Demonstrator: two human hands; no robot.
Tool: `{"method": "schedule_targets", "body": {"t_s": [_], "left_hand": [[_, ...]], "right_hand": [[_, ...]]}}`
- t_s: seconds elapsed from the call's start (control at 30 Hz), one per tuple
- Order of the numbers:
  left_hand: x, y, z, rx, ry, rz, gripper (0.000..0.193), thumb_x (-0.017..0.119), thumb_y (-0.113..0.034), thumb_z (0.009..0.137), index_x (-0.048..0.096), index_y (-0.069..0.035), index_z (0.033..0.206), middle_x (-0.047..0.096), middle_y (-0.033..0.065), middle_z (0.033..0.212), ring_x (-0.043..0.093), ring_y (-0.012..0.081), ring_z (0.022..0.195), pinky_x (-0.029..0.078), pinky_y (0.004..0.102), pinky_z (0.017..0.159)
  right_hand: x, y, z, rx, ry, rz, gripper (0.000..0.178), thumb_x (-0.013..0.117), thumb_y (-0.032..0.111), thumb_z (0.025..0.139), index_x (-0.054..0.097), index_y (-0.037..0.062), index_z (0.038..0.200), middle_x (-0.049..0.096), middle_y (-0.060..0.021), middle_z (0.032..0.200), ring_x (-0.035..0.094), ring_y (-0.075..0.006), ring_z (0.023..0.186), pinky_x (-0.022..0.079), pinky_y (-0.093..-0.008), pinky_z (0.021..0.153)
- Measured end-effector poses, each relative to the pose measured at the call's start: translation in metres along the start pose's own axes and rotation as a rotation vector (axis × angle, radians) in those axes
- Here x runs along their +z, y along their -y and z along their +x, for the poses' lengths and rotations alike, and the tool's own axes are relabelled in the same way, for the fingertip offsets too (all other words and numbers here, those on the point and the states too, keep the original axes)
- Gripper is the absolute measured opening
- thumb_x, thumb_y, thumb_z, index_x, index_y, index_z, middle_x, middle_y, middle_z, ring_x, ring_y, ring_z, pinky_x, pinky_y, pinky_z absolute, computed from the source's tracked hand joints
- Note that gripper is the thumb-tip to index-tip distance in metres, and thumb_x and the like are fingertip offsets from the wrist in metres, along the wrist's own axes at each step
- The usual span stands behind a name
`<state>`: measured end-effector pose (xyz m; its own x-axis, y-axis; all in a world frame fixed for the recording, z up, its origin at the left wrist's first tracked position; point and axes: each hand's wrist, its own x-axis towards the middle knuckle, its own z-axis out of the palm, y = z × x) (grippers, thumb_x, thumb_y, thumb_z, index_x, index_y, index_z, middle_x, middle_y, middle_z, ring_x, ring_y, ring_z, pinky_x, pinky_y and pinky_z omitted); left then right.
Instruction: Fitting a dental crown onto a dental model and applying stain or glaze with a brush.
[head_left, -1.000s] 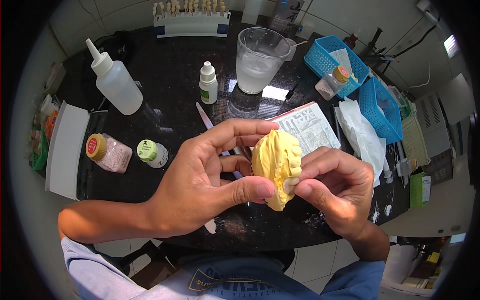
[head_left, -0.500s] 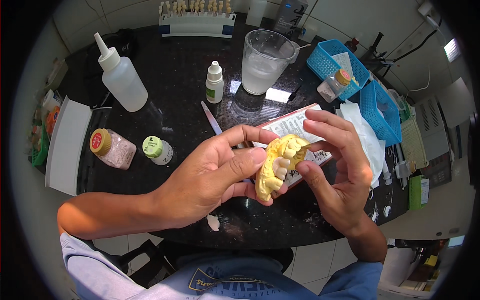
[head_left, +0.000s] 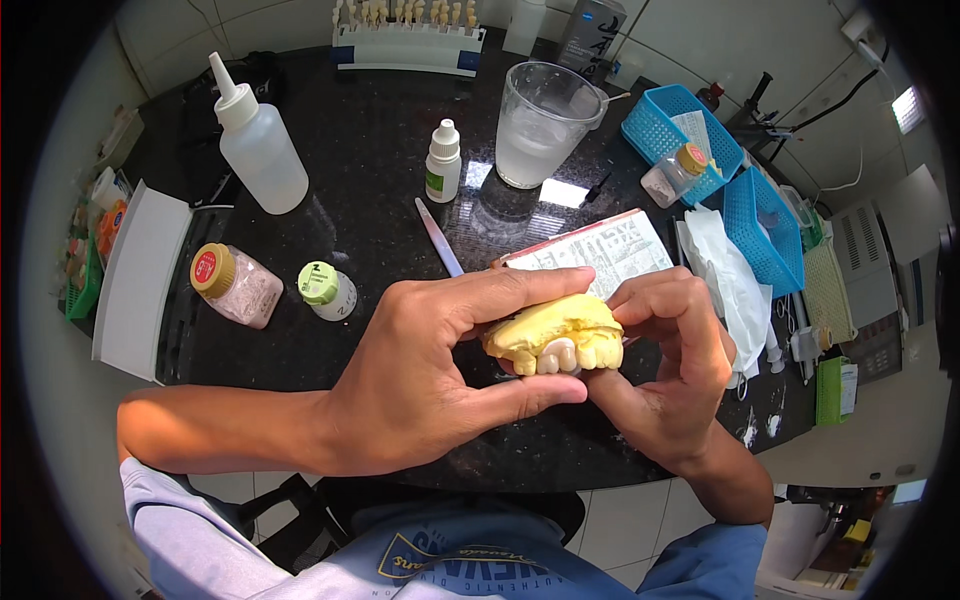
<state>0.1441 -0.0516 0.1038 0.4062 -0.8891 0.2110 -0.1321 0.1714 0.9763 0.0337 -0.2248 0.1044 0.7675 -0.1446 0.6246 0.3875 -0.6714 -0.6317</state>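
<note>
A yellow dental cast (head_left: 540, 326) is held up over the front part of the dark table. A few paler artificial teeth (head_left: 558, 357) with whitish-pink material above them show in its row, facing me. My left hand (head_left: 420, 360) grips the cast's left end, fingers along the top and thumb beneath. My right hand (head_left: 670, 365) closes on the right end, its fingers curled and thumb at the lower edge. Behind the cast lie a tapered, pale-handled tool (head_left: 438, 238) and a printed pad (head_left: 610, 258), partly covered by my hands.
Powder jars (head_left: 235, 285) and a green-capped bottle (head_left: 328, 292) stand at left, below a squeeze bottle (head_left: 262, 150). A dropper bottle (head_left: 443, 165) and glass of cloudy liquid (head_left: 545, 130) stand farther back. Blue baskets (head_left: 765, 235) and white cloth (head_left: 722, 290) lie right; a tooth shade rack (head_left: 408, 52) stands behind.
The cast has been turned from tilted upright to nearly level, teeth facing down and toward me. My right hand's fingers, spread before, have closed on its right end.
</note>
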Motion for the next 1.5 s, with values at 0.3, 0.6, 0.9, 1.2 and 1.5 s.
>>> {"method": "schedule_targets", "body": {"t_s": [0.3,0.6,0.9,1.2,1.5], "left_hand": [[0.000,0.001,0.003,0.400,-0.094,0.376,0.053,0.073,0.002,0.068,0.060,0.004,0.119,0.064,0.0180,0.114,0.065,0.0238,0.099,0.051,0.0316,0.086],[-0.001,-0.001,0.001,0.385,-0.086,0.390,0.050,0.070,0.001,0.071,0.058,0.006,0.120,0.062,0.0195,0.115,0.064,0.0227,0.100,0.050,0.0323,0.087],[-0.009,-0.047,-0.008,0.343,-0.353,0.401,0.051,0.061,-0.018,0.085,0.049,0.007,0.128,0.059,0.0218,0.120,0.060,0.0222,0.108,0.045,0.0334,0.097],[-0.001,-0.032,-0.076,0.516,-0.903,0.466,0.053,0.067,-0.018,0.083,0.051,0.012,0.124,0.057,0.0254,0.121,0.061,0.0232,0.102,0.047,0.0299,0.090],[0.034,0.012,-0.105,0.386,-0.869,0.438,0.061,0.068,-0.027,0.085,0.046,0.014,0.125,0.054,0.0270,0.125,0.059,0.0287,0.108,0.046,0.0352,0.096]], "right_hand": [[0.001,0.001,-0.002,-0.091,-0.009,-0.038,0.040,0.081,-0.002,0.057,0.054,-0.0004,0.086,0.059,-0.0112,0.082,0.060,-0.0165,0.071,0.050,-0.0252,0.056],[-0.010,-0.001,0.006,-0.167,0.035,-0.075,0.048,0.087,0.011,0.057,0.055,-0.0003,0.091,0.060,-0.0107,0.083,0.061,-0.0182,0.072,0.051,-0.0276,0.059],[-0.120,0.006,0.012,0.285,-0.383,-0.263,0.014,0.063,0.011,0.090,0.065,0.0002,0.098,0.065,-0.0057,0.079,0.057,-0.0052,0.064,0.046,-0.0172,0.054],[-0.148,0.039,-0.019,0.319,-0.414,-0.459,0.015,0.064,0.017,0.090,0.069,0.0029,0.093,0.063,-0.0023,0.074,0.053,-0.0027,0.060,0.042,-0.0168,0.052],[-0.199,0.055,-0.026,0.345,-0.556,-0.570,0.018,0.062,0.017,0.091,0.069,0.0001,0.094,0.065,-0.0037,0.075,0.056,-0.0047,0.063,0.046,-0.0175,0.059]]}}
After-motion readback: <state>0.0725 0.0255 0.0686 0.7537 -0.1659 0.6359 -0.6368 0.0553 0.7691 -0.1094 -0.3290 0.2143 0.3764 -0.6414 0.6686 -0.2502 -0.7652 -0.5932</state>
